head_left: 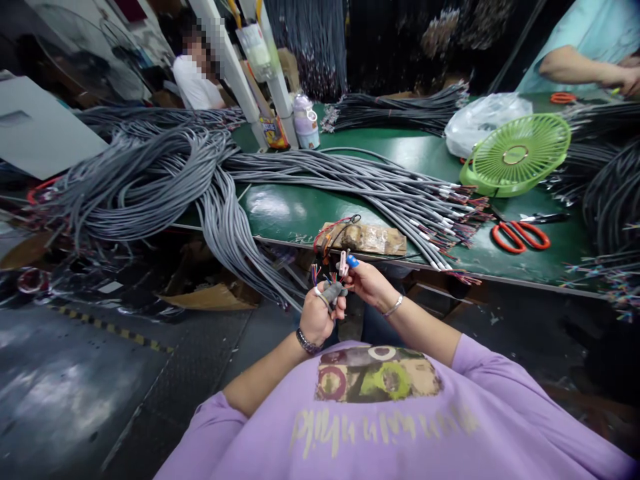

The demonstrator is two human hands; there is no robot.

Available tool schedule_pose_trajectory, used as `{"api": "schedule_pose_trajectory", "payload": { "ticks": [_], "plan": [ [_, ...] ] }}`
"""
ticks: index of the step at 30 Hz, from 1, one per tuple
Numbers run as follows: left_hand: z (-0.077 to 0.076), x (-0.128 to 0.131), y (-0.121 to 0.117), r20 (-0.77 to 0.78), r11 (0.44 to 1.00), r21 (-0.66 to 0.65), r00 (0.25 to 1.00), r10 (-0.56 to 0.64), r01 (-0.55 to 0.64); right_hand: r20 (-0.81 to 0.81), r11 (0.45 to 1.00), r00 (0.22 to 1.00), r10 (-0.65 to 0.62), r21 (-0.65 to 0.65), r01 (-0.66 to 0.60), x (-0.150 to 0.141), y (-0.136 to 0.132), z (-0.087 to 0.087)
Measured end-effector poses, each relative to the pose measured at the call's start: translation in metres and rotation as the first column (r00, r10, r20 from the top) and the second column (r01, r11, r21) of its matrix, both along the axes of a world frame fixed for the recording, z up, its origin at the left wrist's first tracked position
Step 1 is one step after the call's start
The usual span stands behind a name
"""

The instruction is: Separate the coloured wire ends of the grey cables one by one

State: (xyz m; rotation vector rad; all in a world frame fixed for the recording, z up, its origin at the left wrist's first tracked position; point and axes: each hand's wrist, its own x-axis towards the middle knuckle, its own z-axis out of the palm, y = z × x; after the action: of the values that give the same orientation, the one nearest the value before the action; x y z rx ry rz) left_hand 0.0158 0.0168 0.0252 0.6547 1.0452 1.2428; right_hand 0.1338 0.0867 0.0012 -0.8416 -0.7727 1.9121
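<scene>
My left hand (320, 317), with grey covers on its fingertips, is closed around a bundle of thin coloured wires (333, 276) that fan out above the fingers. More coloured wire ends (315, 272) stick up just left of it. Close beside it, my right hand (371, 285) has a blue wrap on one fingertip, its fingers pinched together near the wires. A small pale pink piece (343, 264) shows at those fingertips; whether it is held or wrapped on a finger, I cannot tell. Just beyond both hands, a taped cardboard piece (390, 241) with red and black leads lies at the table edge.
Long grey cables (310, 167) cover much of the green table (280, 212), some hanging over its front edge. Orange-handled scissors (520, 237), a green fan (517, 157), a plastic bag (483, 123) and a bottle (305, 122) stand or lie beyond. Two people are across the table.
</scene>
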Motion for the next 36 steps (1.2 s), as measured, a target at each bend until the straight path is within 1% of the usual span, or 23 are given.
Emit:
{"api": "schedule_pose_trajectory", "payload": {
  "ticks": [2,3,4,5,6,8,9,10,12,15,17,20,23,27,29,31,33,36],
  "plan": [
    [0.0,0.002,0.002,0.009,1.0,-0.003,1.0,0.015,-0.015,0.106,0.981,0.98,-0.167,0.119,0.154,-0.004,-0.002,-0.003],
    [0.0,0.003,0.003,0.014,1.0,-0.005,1.0,0.023,-0.023,0.137,0.965,0.964,-0.228,0.166,0.204,-0.005,-0.003,-0.005],
    [0.0,0.003,0.004,0.017,1.0,-0.009,0.999,0.029,-0.029,0.141,0.957,0.958,-0.25,0.185,0.222,-0.007,-0.003,-0.006],
    [-0.001,0.004,0.005,0.02,0.999,-0.013,0.999,0.032,-0.032,0.119,0.964,0.966,-0.229,0.169,0.207,-0.008,-0.003,-0.007],
    [-0.001,0.004,0.006,0.022,0.999,-0.017,0.999,0.032,-0.032,0.073,0.978,0.981,-0.178,0.122,0.168,-0.009,-0.002,-0.007],
    [-0.002,0.005,0.008,0.025,0.999,-0.023,0.999,0.029,-0.028,-0.056,0.997,0.996,-0.069,-0.017,0.069,-0.011,0.001,-0.006],
    [-0.003,0.005,0.009,0.024,0.999,-0.025,0.999,0.028,-0.027,-0.119,0.996,0.992,-0.039,-0.084,0.029,-0.012,0.003,-0.005],
    [-0.004,0.006,0.009,0.021,0.999,-0.026,0.999,0.03,-0.03,-0.171,0.99,0.985,-0.033,-0.138,0.009,-0.013,0.004,-0.003],
    [-0.007,0.006,0.01,0.013,0.999,-0.031,0.999,0.04,-0.039,-0.241,0.979,0.968,-0.066,-0.201,0.017,-0.015,0.006,-0.001],
    [-0.009,0.007,0.01,0.004,0.998,-0.047,0.999,0.046,-0.046,-0.268,0.972,0.956,-0.123,-0.227,0.061,-0.018,0.006,0.001],
    [-0.01,0.007,0.01,0.003,0.998,-0.054,0.999,0.043,-0.043,-0.262,0.971,0.956,-0.13,-0.227,0.07,-0.019,0.006,0.001],
    [-0.01,0.007,0.009,-0.002,0.999,-0.043,0.999,0.033,-0.033,-0.267,0.977,0.959,-0.097,-0.21,0.04,-0.017,0.003,0.002],
    [-0.01,0.006,0.005,-0.013,0.999,-0.026,1.0,0.026,-0.026,-0.269,0.979,0.962,-0.04,-0.205,-0.016,-0.01,-0.001,0.001],
    [-0.012,0.003,-0.002,-0.047,1.0,-0.009,0.999,0.019,-0.02,-0.193,0.979,0.976,0.1,-0.156,-0.131,0.004,-0.01,-0.002],
    [-0.015,0.002,-0.005,-0.073,1.0,0.003,0.997,0.009,-0.008,-0.109,0.977,0.979,0.173,-0.107,-0.184,0.012,-0.016,-0.004],
    [-0.018,0.0,-0.008,-0.109,1.0,0.016,0.994,-0.007,0.009,0.01,0.979,0.979,0.202,-0.044,-0.201,0.018,-0.021,-0.003],
    [-0.021,-0.001,-0.011,-0.152,0.998,0.027,0.987,-0.048,0.052,0.11,0.976,0.971,0.211,0.029,-0.216,0.021,-0.023,-0.001],
    [-0.022,-0.003,-0.013,-0.214,0.985,0.022,0.963,-0.163,0.172,0.179,0.959,0.952,0.249,0.093,-0.268,0.022,-0.025,0.005]
  ]
}}
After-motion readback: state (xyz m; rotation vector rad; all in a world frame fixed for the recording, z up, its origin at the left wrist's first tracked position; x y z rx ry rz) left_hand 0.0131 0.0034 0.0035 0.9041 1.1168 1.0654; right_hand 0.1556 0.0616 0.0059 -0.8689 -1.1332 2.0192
